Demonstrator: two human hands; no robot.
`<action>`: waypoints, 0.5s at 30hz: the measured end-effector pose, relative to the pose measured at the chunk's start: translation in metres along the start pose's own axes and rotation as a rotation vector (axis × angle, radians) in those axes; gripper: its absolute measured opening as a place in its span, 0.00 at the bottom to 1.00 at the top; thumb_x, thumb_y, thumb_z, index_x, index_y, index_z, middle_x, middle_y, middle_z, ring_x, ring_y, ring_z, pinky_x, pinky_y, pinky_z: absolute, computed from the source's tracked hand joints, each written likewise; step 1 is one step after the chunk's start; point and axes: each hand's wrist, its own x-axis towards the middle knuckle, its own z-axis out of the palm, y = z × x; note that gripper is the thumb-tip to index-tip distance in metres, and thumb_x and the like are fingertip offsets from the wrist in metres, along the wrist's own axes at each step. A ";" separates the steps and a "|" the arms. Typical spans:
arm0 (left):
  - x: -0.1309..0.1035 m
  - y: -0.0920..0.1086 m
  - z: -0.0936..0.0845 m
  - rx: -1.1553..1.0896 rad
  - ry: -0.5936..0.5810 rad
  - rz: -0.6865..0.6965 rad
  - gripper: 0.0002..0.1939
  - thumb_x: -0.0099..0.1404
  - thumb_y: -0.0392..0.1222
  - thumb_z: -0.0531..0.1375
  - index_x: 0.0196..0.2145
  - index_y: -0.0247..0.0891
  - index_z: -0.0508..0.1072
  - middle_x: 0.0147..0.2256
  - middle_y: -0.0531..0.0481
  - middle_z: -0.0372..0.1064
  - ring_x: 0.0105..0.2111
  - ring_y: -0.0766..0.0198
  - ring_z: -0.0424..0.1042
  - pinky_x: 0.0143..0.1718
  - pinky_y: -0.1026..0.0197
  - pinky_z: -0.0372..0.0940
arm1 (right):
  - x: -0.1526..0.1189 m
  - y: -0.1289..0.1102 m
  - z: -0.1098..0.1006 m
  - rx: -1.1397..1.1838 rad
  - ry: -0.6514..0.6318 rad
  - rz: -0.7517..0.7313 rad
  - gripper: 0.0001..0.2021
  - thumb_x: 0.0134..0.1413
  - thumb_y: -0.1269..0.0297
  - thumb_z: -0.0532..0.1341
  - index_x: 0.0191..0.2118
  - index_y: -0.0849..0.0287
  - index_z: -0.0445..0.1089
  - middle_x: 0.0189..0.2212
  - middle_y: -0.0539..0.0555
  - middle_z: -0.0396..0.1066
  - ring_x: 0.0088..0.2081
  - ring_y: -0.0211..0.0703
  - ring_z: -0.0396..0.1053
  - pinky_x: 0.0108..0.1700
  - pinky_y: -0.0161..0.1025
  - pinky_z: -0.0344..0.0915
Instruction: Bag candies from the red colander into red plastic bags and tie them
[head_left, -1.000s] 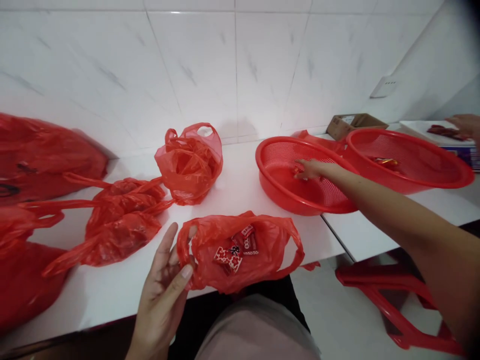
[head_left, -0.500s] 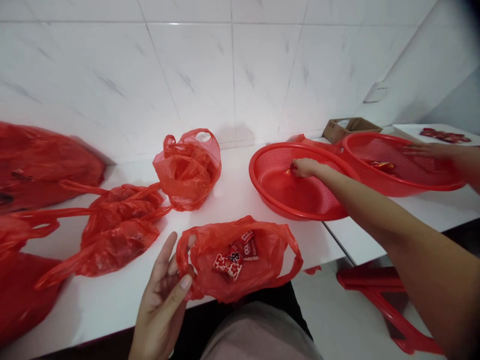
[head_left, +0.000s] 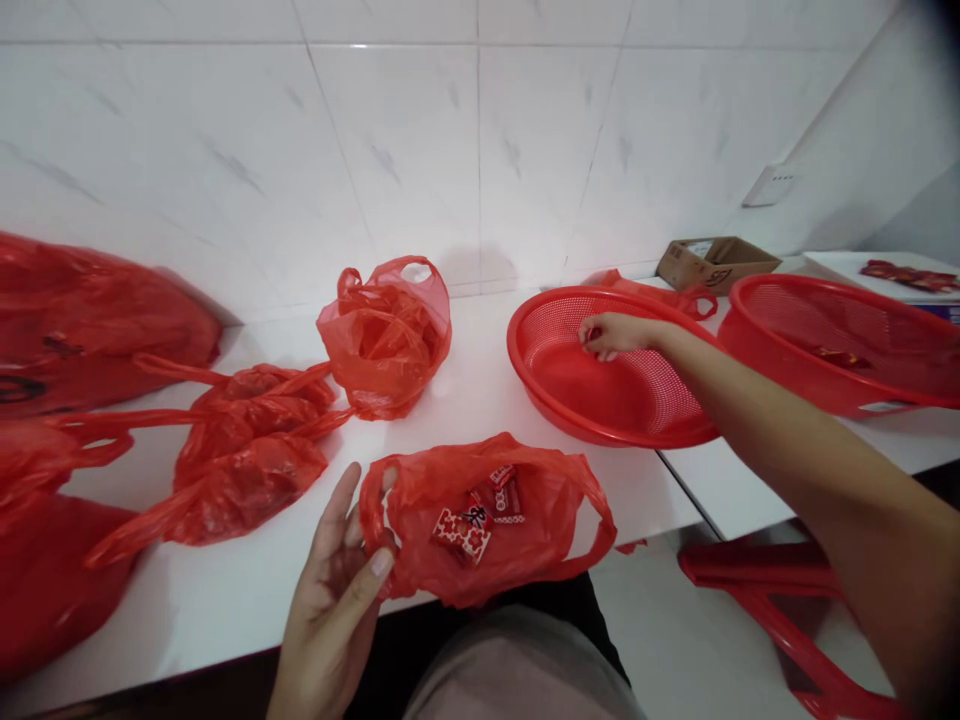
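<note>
My left hand (head_left: 341, 570) holds one handle of a red plastic bag (head_left: 555, 540) at the table's front edge, with the thumb in front and the fingers behind. The bag gapes open. Inside lie a few small red-and-white printed packets (head_left: 463, 533). My right hand (head_left: 611, 335) reaches over a red oval plastic basket (head_left: 540, 400), its fingers curled. A bit of dark red shows between them, seemingly a small red packet, mostly hidden by the fingers. The basket floor below the hand looks bare.
Red bags stand to the left: a knotted one (head_left: 251, 450), an upright one (head_left: 386, 345) and a large one (head_left: 97, 330). To the right are a second red basket (head_left: 795, 375) with a few packets, a cardboard box (head_left: 712, 262) and a red stool (head_left: 757, 570) below.
My right hand has lifted a little from the basket floor, its fingers curling in. Another person's hand has left the second basket. The view has turned slightly; my left hand keeps its hold.
</note>
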 end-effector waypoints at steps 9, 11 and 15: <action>0.014 -0.005 0.001 0.014 -0.086 0.175 0.37 0.61 0.32 0.64 0.62 0.62 0.61 0.64 0.55 0.60 0.59 0.63 0.66 0.50 0.69 0.68 | -0.094 -0.120 0.094 0.055 -0.750 -0.246 0.03 0.58 0.64 0.61 0.39 0.52 0.70 0.32 0.47 0.72 0.31 0.37 0.71 0.33 0.35 0.70; 0.013 -0.002 0.003 0.020 -0.097 0.192 0.36 0.61 0.31 0.63 0.62 0.62 0.61 0.64 0.56 0.60 0.59 0.64 0.65 0.50 0.70 0.67 | -0.106 -0.119 0.123 -0.120 -0.685 -0.325 0.07 0.58 0.66 0.61 0.42 0.49 0.71 0.35 0.48 0.73 0.35 0.41 0.72 0.37 0.38 0.71; 0.010 0.002 -0.001 0.056 -0.118 0.224 0.37 0.61 0.31 0.64 0.61 0.63 0.61 0.64 0.56 0.59 0.59 0.62 0.64 0.50 0.68 0.68 | -0.106 -0.110 0.137 -0.187 -0.631 -0.317 0.21 0.60 0.67 0.61 0.58 0.51 0.65 0.51 0.53 0.71 0.48 0.48 0.72 0.50 0.43 0.69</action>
